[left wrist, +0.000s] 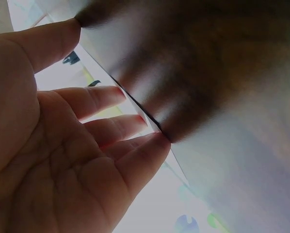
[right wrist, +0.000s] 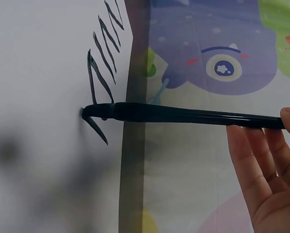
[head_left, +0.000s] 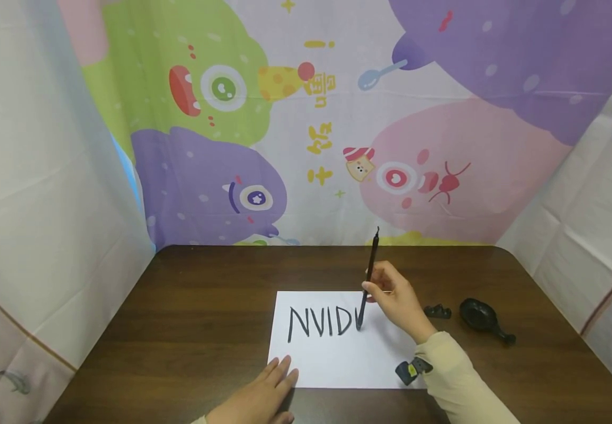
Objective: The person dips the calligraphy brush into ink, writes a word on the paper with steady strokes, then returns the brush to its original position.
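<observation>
White paper [head_left: 338, 365] lies on the brown table, with dark letters "NVID" [head_left: 319, 322] and a partly hidden stroke after them. My right hand [head_left: 397, 297] pinches a black brush [head_left: 371, 265] between thumb and fingers, well above its bristles; the brush stands nearly upright with its tip on the paper. In the right wrist view the brush [right wrist: 184, 115] touches the paper [right wrist: 33, 58] beside a slanted stroke, and fingertips [right wrist: 237, 133] rest against its handle. My left hand [head_left: 258, 394] lies with fingers spread at the paper's lower left corner; the left wrist view shows the palm [left wrist: 72, 160].
Right of the paper on the table [head_left: 189, 330] are a small black brush rest [head_left: 437, 311] and a black spoon-shaped dish [head_left: 479, 316]. A cartoon-printed curtain [head_left: 295, 218] hangs behind the table, with pale cloth [head_left: 46, 176] at the sides.
</observation>
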{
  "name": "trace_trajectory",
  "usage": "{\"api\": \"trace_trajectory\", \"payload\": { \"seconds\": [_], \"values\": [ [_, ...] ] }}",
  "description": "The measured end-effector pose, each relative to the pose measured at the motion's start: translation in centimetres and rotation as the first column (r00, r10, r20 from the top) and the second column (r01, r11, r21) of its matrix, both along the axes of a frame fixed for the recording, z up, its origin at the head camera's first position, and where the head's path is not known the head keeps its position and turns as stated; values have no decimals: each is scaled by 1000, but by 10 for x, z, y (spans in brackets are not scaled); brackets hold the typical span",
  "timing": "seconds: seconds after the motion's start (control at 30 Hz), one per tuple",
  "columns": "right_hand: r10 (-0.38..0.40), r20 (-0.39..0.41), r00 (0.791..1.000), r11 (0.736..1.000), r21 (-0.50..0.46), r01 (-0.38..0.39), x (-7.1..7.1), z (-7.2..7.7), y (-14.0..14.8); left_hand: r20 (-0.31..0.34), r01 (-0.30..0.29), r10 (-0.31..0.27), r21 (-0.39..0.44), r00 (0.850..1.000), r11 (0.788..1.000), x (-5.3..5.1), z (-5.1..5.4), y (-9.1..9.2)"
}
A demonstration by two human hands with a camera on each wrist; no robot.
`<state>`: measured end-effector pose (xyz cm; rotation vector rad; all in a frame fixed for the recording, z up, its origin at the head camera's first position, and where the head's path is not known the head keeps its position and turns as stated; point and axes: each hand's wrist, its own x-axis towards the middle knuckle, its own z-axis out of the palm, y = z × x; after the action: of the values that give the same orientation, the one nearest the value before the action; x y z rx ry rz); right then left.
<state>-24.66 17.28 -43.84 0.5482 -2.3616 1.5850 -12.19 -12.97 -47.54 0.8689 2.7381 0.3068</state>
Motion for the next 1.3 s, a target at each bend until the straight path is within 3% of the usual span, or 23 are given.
{"api": "trace_trajectory", "payload": {
  "seconds": [0.6, 0.77, 1.0, 1.3],
  "values": [
    [63, 18, 998, 998, -15, -63, 4, 6, 0, -24, 25, -25, -2, 999, 1000, -2, -2, -1],
    [50, -6, 999, 998, -27, -50, 2, 6, 2, -44, 32, -32, 2, 999, 999, -1, -2, -2],
    [10, -62, 998, 998, -63, -14, -1, 9, 8, -14, 14, -14, -2, 1000, 1000, 0, 0, -1],
    [-39, -82, 996, 997, -76, 33, 6, 30, 10, -30, 25, -24, 9, 999, 1000, -1, -1, -2]
  ]
}}
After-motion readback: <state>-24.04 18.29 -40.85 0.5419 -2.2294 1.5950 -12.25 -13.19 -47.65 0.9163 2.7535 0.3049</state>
